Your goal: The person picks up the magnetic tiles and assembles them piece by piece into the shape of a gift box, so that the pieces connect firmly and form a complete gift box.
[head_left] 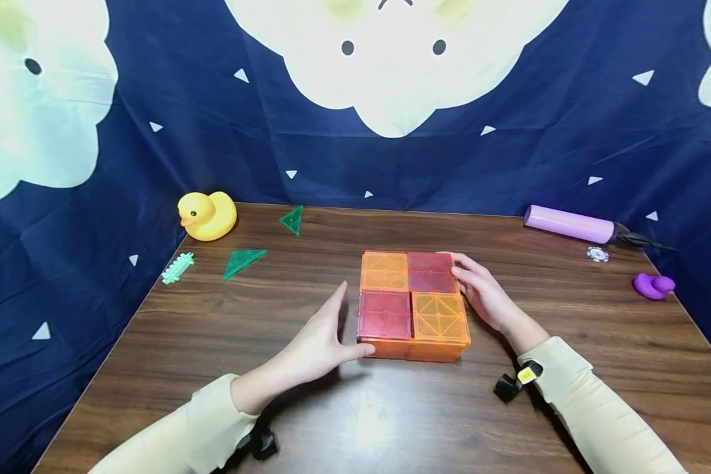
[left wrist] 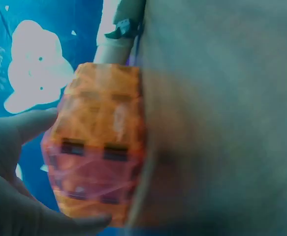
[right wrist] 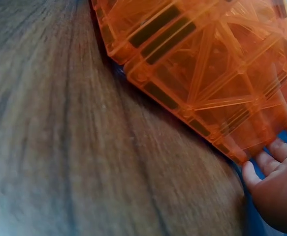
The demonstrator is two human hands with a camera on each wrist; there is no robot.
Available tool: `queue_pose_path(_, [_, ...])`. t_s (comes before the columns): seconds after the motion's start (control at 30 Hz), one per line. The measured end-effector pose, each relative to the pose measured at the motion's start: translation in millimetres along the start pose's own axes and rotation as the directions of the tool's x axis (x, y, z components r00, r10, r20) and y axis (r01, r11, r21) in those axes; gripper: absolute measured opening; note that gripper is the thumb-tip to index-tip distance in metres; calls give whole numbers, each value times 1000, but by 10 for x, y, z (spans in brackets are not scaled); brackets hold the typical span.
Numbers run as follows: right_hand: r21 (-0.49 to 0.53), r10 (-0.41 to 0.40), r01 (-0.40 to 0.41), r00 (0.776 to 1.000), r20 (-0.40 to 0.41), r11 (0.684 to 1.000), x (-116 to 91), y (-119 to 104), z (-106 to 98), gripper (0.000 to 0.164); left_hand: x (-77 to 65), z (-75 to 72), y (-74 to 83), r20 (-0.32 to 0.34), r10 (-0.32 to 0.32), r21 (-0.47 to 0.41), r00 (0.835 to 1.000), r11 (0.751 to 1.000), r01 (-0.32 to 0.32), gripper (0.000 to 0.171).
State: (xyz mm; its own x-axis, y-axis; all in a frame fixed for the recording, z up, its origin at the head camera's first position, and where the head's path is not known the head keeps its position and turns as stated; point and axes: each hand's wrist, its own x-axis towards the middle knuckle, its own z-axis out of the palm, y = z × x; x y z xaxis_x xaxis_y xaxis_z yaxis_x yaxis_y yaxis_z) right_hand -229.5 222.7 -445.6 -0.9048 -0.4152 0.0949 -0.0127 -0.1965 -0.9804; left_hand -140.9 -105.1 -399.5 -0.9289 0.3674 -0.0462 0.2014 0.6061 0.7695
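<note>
A square, flat box of see-through magnetic tiles (head_left: 385,315) lies on the table in the head view. Its top is a checker of two orange and two red-pink tiles, and its sides are orange. My left hand (head_left: 314,345) is spread at the left side, with the thumb at the front left corner and the forefinger apart from the box. At the far right corner, my right hand (head_left: 484,293) holds the box, its thumb at the side and its fingers reaching round the back, partly hidden. In the right wrist view, its fingertips (right wrist: 279,147) touch an orange side.
Two green triangle tiles (head_left: 244,262) and a yellow duck (head_left: 209,217) lie back left, near a mint-green toothed piece (head_left: 178,268). On the right are a lilac cylinder (head_left: 570,224) with a black end, a poker chip (head_left: 598,254) and a purple duck (head_left: 654,286). A blue cloth hangs behind.
</note>
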Motion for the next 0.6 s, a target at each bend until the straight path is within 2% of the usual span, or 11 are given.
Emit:
queue_pose_path(0.07, [12, -3, 3, 1000, -7, 1000, -4, 4, -4, 35, 4, 51, -47, 26, -23, -95, 999, 995, 25, 108])
queue_pose_path(0.13, [22, -7, 7, 1000, -13, 1000, -13, 5, -5, 32, 23, 89, -85, 48, -7, -177, 999, 984, 15, 100])
queue_pose_path(0.2, [31, -11, 11, 1000, -18, 999, -25, 5, -3, 31, 46, 99, -110, 61, 28, -222, 998, 975, -14, 93])
queue_pose_path(0.37, [30, -25, 26, 999, -27, 999, -71, 11, -15, 31, 118, 30, -198, 79, 88, -218, 993, 973, -69, 80])
queue_pose_path(0.47, [20, -42, 43, 999, -25, 999, -125, 9, -42, 31, 195, -48, -271, 83, 92, -199, 992, 977, -74, 75])
queue_pose_path(0.6, [4, -78, 78, 997, -3, 997, -240, -7, -88, 34, 341, -163, -380, 79, 81, -219, 994, 974, -62, 66])
